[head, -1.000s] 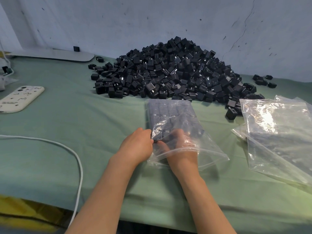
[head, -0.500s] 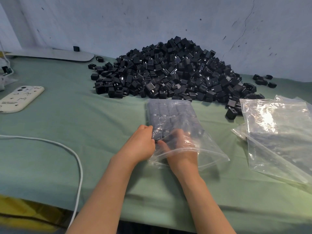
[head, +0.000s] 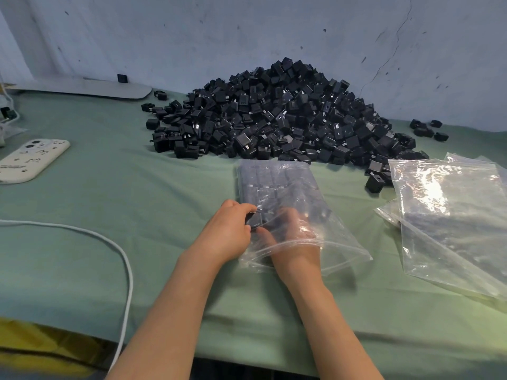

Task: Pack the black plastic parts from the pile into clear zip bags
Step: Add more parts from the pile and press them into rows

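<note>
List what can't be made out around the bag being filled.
Head view throughout.
Right hand: fingers blurred behind the glaring film of the zip bag; grip unclear.
Black part pinched by the left hand: inside or outside the film, unclear.
Packed parts: count clouded by film.
White cable: both ends cut off by frame edges.

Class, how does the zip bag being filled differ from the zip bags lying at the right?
The middle bag bulges with rows of black parts; the spare bags lie flat and look empty. The middle bag has the right hand inside its mouth; the spare bags are untouched. Both are clear plastic.
</note>
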The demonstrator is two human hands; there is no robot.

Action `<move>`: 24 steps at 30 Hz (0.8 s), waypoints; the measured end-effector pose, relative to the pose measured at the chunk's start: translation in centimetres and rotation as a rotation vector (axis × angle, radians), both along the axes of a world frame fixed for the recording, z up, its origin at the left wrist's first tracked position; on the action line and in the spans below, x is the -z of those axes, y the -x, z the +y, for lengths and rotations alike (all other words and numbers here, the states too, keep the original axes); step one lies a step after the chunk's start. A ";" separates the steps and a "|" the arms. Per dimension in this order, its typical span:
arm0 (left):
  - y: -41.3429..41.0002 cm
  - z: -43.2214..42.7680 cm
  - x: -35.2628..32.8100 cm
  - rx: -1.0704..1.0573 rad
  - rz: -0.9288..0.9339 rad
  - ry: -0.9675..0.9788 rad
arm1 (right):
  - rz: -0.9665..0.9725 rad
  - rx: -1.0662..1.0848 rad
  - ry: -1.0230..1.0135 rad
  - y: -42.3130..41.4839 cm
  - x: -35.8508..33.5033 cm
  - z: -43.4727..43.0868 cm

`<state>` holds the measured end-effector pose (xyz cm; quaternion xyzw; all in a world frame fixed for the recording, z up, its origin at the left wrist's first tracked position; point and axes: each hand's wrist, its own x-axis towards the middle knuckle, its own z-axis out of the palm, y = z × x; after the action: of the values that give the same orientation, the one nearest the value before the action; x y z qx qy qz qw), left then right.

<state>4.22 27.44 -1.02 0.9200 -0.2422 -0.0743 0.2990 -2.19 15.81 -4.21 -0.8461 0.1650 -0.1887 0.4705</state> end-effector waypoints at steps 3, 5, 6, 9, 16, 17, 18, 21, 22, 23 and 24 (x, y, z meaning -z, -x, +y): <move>0.0 -0.1 0.0 0.000 -0.011 -0.011 | -0.015 0.006 0.005 0.1 -0.1 0.1; 0.0 0.0 0.0 0.003 -0.016 -0.021 | -0.022 0.006 0.010 0.2 0.0 0.1; 0.0 0.0 0.0 0.005 -0.018 -0.028 | -0.023 0.003 0.018 0.2 0.0 0.1; 0.0 0.0 0.0 0.011 -0.023 -0.043 | -0.037 -0.013 0.030 0.4 0.0 0.0; -0.1 0.1 0.0 0.013 -0.026 -0.035 | -0.024 -0.022 0.060 0.4 -0.1 -0.3; -0.1 0.1 0.1 0.014 -0.029 -0.032 | -0.009 -0.023 0.086 0.3 -0.1 -0.4; -0.1 0.1 0.1 0.014 -0.032 -0.030 | 0.006 -0.020 0.105 0.1 -0.1 -0.4; -0.1 0.1 0.2 0.015 -0.036 -0.030 | 0.062 0.001 0.118 -0.4 -0.1 -0.6; -0.1 0.0 0.2 0.015 -0.039 -0.031 | 0.085 0.010 0.146 -0.4 0.0 -0.6; -0.1 0.0 0.2 0.016 -0.041 -0.033 | 0.097 0.023 0.182 -0.4 -0.1 -0.5; -0.1 0.0 0.2 0.016 -0.040 -0.033 | 0.095 0.030 0.205 -0.2 -0.1 -0.4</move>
<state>4.36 27.45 -1.23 0.9242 -0.2542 -0.0622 0.2782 -1.95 15.36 -4.08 -0.8952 0.1794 -0.1715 0.3702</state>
